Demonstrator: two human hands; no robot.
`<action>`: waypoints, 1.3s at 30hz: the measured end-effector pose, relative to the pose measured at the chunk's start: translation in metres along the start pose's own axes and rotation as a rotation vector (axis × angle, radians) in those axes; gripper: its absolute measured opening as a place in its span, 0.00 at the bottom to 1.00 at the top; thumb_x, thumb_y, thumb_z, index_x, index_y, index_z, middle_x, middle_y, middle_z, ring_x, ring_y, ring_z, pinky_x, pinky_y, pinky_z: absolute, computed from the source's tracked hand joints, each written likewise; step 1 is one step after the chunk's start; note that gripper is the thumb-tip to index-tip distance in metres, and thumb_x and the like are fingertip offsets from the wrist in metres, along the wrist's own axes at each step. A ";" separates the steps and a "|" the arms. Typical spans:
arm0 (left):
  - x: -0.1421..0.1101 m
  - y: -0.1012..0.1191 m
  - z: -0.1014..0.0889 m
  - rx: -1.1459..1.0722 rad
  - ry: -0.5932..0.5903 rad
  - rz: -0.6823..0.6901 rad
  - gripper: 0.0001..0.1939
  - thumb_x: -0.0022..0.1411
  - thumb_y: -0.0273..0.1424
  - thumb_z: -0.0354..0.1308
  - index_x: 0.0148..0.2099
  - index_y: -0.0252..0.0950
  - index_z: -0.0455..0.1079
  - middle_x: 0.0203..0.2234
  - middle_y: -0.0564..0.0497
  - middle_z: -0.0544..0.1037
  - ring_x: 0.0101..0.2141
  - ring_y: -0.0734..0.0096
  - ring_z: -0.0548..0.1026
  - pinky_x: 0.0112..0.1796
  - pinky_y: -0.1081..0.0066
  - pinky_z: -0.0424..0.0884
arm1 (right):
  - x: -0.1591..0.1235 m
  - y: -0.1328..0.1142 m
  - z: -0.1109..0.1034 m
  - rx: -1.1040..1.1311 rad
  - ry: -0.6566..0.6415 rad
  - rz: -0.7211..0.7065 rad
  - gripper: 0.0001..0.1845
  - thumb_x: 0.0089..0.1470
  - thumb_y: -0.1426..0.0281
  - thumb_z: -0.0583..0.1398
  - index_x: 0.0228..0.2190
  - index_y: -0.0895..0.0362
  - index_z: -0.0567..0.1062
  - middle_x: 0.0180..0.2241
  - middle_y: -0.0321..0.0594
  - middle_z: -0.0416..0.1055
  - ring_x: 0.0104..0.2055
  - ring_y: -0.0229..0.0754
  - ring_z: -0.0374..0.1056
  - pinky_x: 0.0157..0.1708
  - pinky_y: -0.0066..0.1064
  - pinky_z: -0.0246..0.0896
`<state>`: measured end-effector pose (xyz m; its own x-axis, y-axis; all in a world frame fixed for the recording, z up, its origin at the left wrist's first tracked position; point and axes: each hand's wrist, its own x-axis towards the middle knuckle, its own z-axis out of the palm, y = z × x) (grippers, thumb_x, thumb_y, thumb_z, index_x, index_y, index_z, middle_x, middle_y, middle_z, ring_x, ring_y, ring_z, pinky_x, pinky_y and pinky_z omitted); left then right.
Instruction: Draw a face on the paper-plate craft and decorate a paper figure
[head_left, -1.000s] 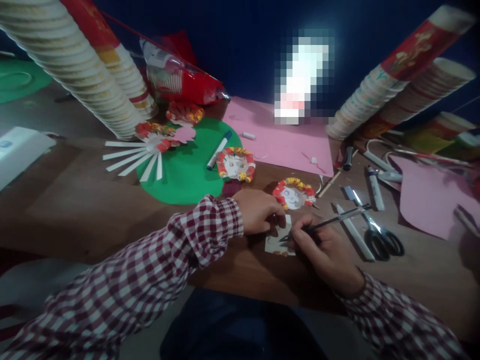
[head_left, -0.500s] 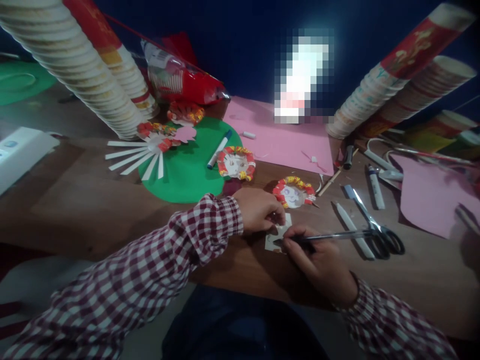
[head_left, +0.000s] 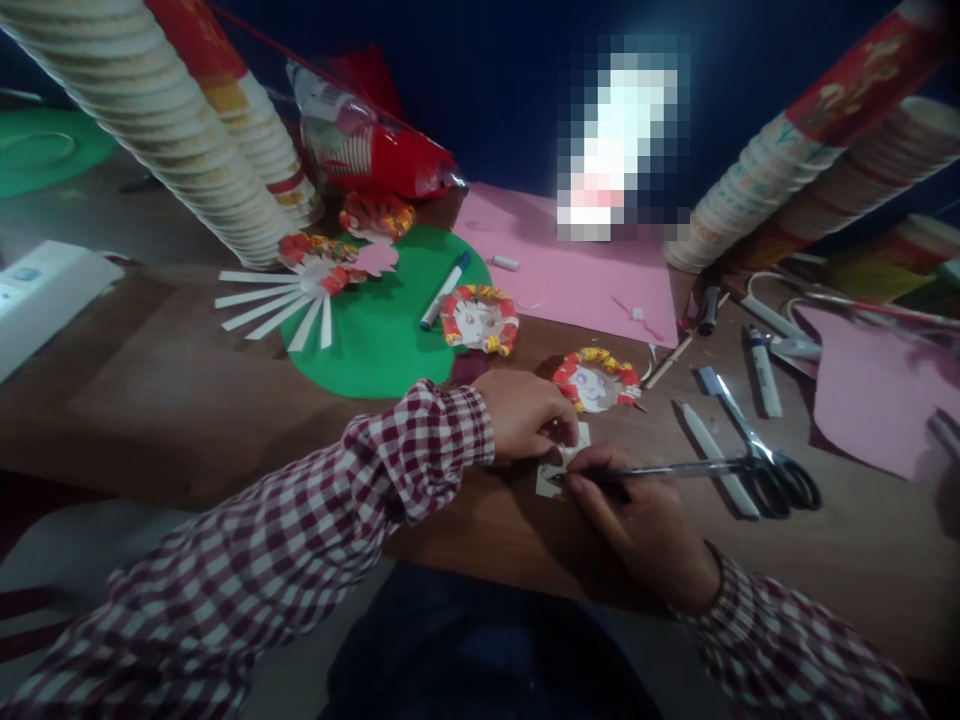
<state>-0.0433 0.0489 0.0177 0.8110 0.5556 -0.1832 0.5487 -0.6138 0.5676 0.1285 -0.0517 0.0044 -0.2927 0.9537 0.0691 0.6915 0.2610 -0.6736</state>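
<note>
My right hand (head_left: 645,525) is closed around a slim black pen (head_left: 686,468), its tip down at a small white piece of paper (head_left: 547,487). My left hand (head_left: 525,415) bends over the paper's upper left part, fingers curled and pressed onto it. Small marks show on the paper, though the fingers cover much of it. Just beyond sits a round paper face (head_left: 592,388) with a red and yellow curled rim. A second such face (head_left: 480,320) lies farther left, partly over a green round sheet (head_left: 352,360).
To the right lie scissors (head_left: 757,450), a white pen-like tool (head_left: 716,455) and a marker (head_left: 763,370). A pink sheet (head_left: 622,300) lies at the back. Tall paper cup stacks (head_left: 202,150) lean at the left, with others (head_left: 727,200) at the right. Another marker (head_left: 446,290) rests on the green sheet.
The whole view has shifted slightly. Both hands keep nearly the same pose on the paper, and the pen stays in my right hand.
</note>
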 end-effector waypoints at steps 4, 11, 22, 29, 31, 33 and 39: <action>0.000 0.001 0.000 -0.005 0.000 -0.004 0.11 0.52 0.31 0.60 0.40 0.46 0.75 0.33 0.58 0.77 0.32 0.75 0.73 0.27 0.75 0.59 | 0.000 0.001 0.001 -0.007 0.003 -0.006 0.03 0.55 0.69 0.56 0.30 0.53 0.70 0.26 0.33 0.73 0.28 0.37 0.70 0.30 0.26 0.63; -0.002 0.000 0.000 0.009 0.008 0.013 0.11 0.54 0.32 0.59 0.41 0.46 0.74 0.34 0.58 0.77 0.33 0.74 0.73 0.27 0.75 0.59 | 0.000 0.001 0.001 -0.018 0.007 -0.003 0.02 0.54 0.70 0.57 0.30 0.52 0.70 0.26 0.32 0.73 0.27 0.37 0.70 0.30 0.25 0.63; -0.002 0.000 -0.001 0.003 0.005 0.018 0.10 0.54 0.31 0.60 0.41 0.46 0.74 0.34 0.58 0.77 0.33 0.75 0.73 0.27 0.76 0.59 | 0.000 0.003 0.002 -0.044 0.024 0.000 0.03 0.54 0.70 0.57 0.29 0.53 0.71 0.25 0.33 0.73 0.27 0.36 0.70 0.29 0.25 0.63; -0.002 0.001 -0.001 0.010 0.018 0.006 0.10 0.53 0.32 0.60 0.40 0.46 0.74 0.33 0.59 0.77 0.32 0.75 0.73 0.27 0.75 0.59 | -0.001 0.002 0.001 -0.006 0.025 -0.012 0.02 0.54 0.71 0.57 0.29 0.53 0.70 0.25 0.31 0.72 0.26 0.35 0.70 0.28 0.23 0.62; -0.002 0.001 -0.001 0.016 0.018 0.010 0.10 0.53 0.31 0.61 0.40 0.46 0.74 0.33 0.59 0.77 0.33 0.75 0.73 0.27 0.75 0.59 | -0.001 0.002 0.001 -0.005 0.025 -0.015 0.02 0.54 0.71 0.57 0.29 0.53 0.70 0.25 0.31 0.72 0.27 0.35 0.70 0.29 0.23 0.62; -0.002 0.001 -0.001 0.015 0.012 0.013 0.10 0.53 0.31 0.60 0.40 0.46 0.74 0.33 0.58 0.77 0.33 0.75 0.73 0.27 0.76 0.59 | 0.000 0.002 0.002 -0.011 0.029 -0.025 0.02 0.54 0.72 0.57 0.30 0.53 0.70 0.26 0.31 0.72 0.27 0.35 0.70 0.29 0.23 0.62; -0.001 0.000 0.000 -0.005 0.012 0.013 0.10 0.53 0.32 0.61 0.40 0.45 0.74 0.34 0.58 0.77 0.33 0.75 0.73 0.28 0.76 0.60 | 0.001 0.003 0.003 -0.027 0.044 -0.046 0.02 0.53 0.72 0.58 0.29 0.53 0.69 0.26 0.31 0.71 0.27 0.34 0.69 0.29 0.23 0.61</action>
<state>-0.0444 0.0480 0.0181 0.8155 0.5543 -0.1664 0.5371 -0.6179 0.5741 0.1286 -0.0508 0.0005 -0.2956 0.9461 0.1322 0.6957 0.3081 -0.6489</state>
